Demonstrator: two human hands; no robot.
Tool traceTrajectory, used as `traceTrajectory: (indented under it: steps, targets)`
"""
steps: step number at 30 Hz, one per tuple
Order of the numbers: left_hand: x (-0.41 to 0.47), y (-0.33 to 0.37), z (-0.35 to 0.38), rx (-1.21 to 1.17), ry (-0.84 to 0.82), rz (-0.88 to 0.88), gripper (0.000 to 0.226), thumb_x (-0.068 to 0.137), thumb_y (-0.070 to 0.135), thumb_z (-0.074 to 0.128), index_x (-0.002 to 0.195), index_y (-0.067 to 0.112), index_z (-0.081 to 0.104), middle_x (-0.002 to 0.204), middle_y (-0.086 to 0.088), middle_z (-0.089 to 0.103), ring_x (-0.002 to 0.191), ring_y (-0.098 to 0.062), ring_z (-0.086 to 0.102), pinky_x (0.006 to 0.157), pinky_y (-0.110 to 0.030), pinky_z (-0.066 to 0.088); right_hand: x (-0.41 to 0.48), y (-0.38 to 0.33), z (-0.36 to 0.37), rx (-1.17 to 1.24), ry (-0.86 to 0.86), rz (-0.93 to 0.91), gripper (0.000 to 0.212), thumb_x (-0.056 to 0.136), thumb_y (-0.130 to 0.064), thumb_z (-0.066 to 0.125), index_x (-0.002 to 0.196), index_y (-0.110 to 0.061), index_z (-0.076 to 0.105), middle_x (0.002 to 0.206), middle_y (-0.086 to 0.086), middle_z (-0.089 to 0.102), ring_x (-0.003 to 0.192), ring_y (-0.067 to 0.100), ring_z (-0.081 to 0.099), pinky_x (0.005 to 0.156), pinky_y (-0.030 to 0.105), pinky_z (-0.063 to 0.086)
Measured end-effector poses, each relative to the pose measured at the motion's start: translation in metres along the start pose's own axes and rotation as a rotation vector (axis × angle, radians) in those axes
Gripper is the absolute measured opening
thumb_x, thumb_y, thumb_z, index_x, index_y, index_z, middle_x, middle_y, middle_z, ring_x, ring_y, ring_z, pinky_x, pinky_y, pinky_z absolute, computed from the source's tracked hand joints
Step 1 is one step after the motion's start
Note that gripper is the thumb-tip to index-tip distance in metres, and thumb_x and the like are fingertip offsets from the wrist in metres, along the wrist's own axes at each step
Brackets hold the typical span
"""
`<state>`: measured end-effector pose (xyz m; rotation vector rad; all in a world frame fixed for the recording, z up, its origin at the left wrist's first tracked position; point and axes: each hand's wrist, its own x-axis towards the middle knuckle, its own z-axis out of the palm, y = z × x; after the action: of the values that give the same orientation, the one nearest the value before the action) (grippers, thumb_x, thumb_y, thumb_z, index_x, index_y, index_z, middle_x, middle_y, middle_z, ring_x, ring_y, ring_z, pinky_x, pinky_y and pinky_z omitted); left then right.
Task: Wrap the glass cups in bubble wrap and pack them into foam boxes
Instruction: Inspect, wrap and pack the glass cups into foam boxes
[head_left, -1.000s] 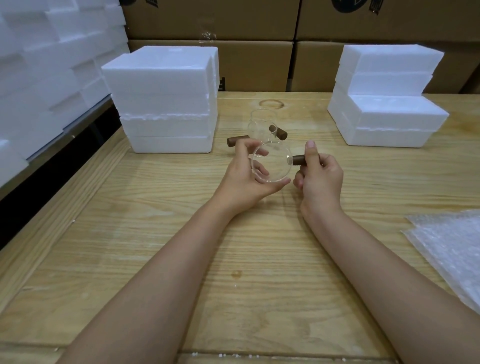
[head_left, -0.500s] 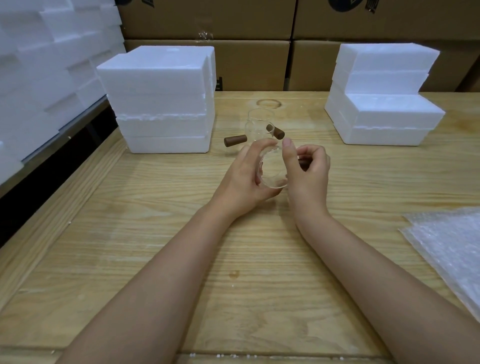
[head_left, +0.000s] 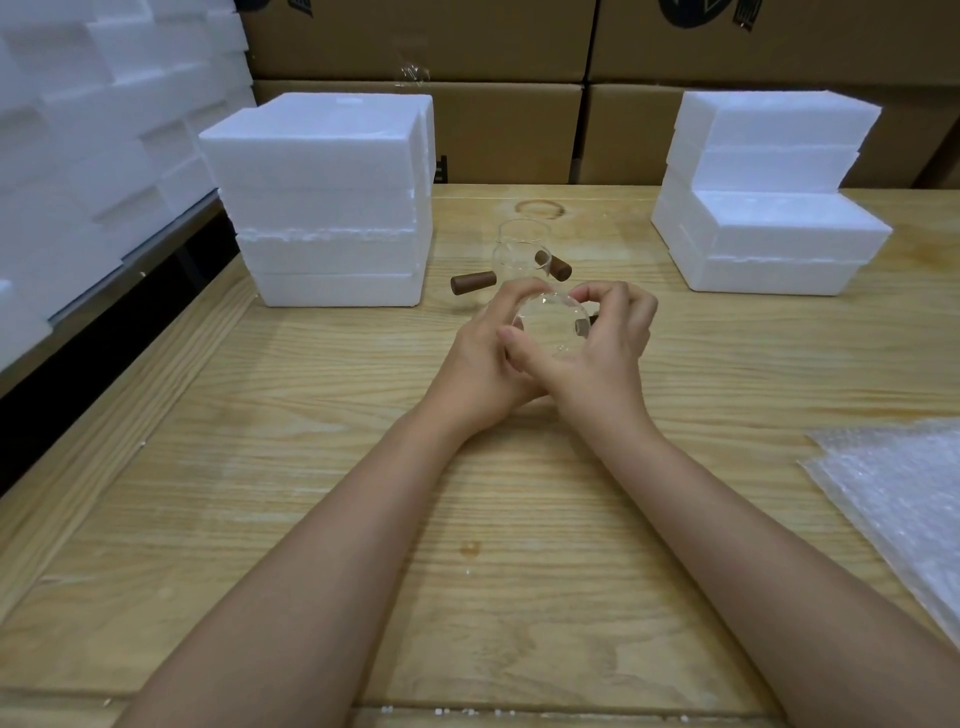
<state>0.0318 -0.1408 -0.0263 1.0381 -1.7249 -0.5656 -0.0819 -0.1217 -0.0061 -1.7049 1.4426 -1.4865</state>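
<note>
Across the whole lower view runs a pale wooden table (head_left: 260, 467), backed by a wall of brown cardboard cartons (head_left: 493, 130). On the far left, off the table, white foam blocks (head_left: 78, 130) are piled high. Two stacks of foam boxes stand on the table's far half: the left stack (head_left: 322, 197), a squarish pile of several layers, and the right stack (head_left: 769, 197), stepped so that its upper boxes sit further back than the lower ones. A sheet of bubble wrap (head_left: 904, 493) lies flat at the right edge, well apart from both hands. Both bare forearms reach in from the bottom and meet between the two stacks. The left hand (head_left: 483, 358) and the right hand (head_left: 608, 353) are together, fingers curled round one clear glass cup (head_left: 550, 322), held just above the table with its round opening turned toward the camera. The left thumb lies across its near rim and the right fingertips arch over its top. The cup's short brown handle (head_left: 582, 326) shows beside the right palm. Just behind the hands a second cup (head_left: 519, 249) stands upright with its own brown handle (head_left: 553, 265) pointing right. Left of it another brown handle (head_left: 472, 283) juts out, its glass too faint to make out.
</note>
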Motion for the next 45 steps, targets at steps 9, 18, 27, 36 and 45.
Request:
traceTrajectory:
  steps: [9, 18, 27, 36, 45]
  targets:
    - [0.003, 0.001, -0.006, -0.229, 0.048, -0.104, 0.062, 0.063, 0.027, 0.084, 0.112, 0.042, 0.048, 0.097, 0.031, 0.061, 0.085, 0.006, 0.059, 0.074, -0.016, 0.048, 0.001, -0.001, -0.012, 0.022, -0.131, -0.246, 0.049, 0.075, -0.029, 0.072, 0.119, -0.011, 0.059, 0.109, -0.002, 0.041, 0.107, 0.028, 0.046, 0.099, 0.044, 0.040]
    - [0.005, 0.001, -0.002, -0.231, 0.072, -0.084, 0.062, 0.061, 0.033, 0.081, 0.111, 0.048, 0.049, 0.093, 0.022, 0.061, 0.072, -0.013, 0.055, 0.070, -0.033, 0.049, 0.002, -0.001, -0.011, 0.089, 0.006, -0.262, 0.023, 0.092, -0.020, 0.056, 0.111, -0.013, 0.066, 0.095, -0.015, 0.046, 0.094, 0.027, 0.054, 0.091, 0.049, 0.044]
    - [-0.001, 0.008, 0.000, 0.097, 0.113, 0.060, 0.067, 0.063, 0.021, 0.081, 0.123, 0.017, 0.053, 0.066, 0.029, 0.049, 0.058, 0.005, 0.046, 0.059, -0.004, 0.034, 0.000, -0.004, -0.003, 0.109, 0.160, -0.131, 0.019, 0.095, -0.023, 0.048, 0.077, -0.026, 0.046, 0.083, -0.014, 0.041, 0.080, 0.014, 0.046, 0.087, 0.051, 0.042]
    - [-0.004, 0.019, -0.002, 0.312, 0.123, 0.012, 0.061, 0.066, 0.013, 0.073, 0.125, 0.019, 0.058, 0.067, 0.020, 0.049, 0.064, -0.003, 0.042, 0.065, -0.017, 0.036, -0.006, -0.009, 0.001, 0.014, 0.090, -0.030, 0.057, 0.063, -0.041, 0.083, 0.097, -0.017, 0.044, 0.097, -0.014, 0.035, 0.099, 0.014, 0.041, 0.098, 0.042, 0.036]
    - [-0.003, 0.025, -0.002, 0.307, 0.102, -0.068, 0.060, 0.065, 0.038, 0.055, 0.124, 0.026, 0.056, 0.061, 0.017, 0.047, 0.064, -0.012, 0.050, 0.064, -0.023, 0.039, -0.008, -0.009, 0.003, -0.073, 0.119, -0.091, 0.064, 0.062, -0.044, 0.084, 0.099, -0.005, 0.049, 0.103, -0.002, 0.040, 0.104, 0.021, 0.045, 0.097, 0.039, 0.033]
